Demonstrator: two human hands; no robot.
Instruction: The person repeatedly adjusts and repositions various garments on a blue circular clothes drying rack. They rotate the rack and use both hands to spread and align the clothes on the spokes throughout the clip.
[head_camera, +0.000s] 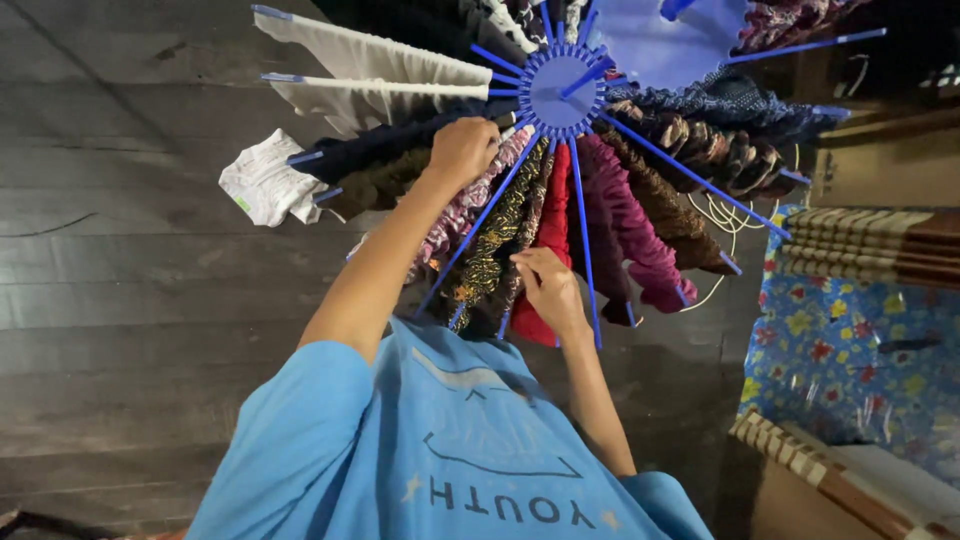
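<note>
Drying rack: we look down on a round blue drying rack (560, 90) whose thin blue arms fan out from a ribbed hub, each arm draped with cloth.
Left hand: our left hand (462, 150) is up beside the hub, curled shut over a gathered patterned cloth (455, 215) in pink and white; the fingers are folded under, so we see knuckles only.
Right hand: our right hand (545, 285) sits lower, fingers bent and pinching the edge of a red cloth (548, 235) where it meets a yellow-and-black patterned cloth (495, 245); which of the two it truly grips we cannot quite tell, as the folds overlap.
Between the hands: a blue arm runs down from the hub, passing just beside the right hand.
Other laundry: two pale cloths (370, 75) hang at upper left, a white crumpled cloth (265, 180) at the left tip, a magenta cloth (630, 215) and brown cloths to the right.
Surroundings: a dark plank floor (130, 300) lies below; a blue flowered sheet (850, 340) covers something at right.
Clothing: we wear a light blue shirt (400, 450).
</note>
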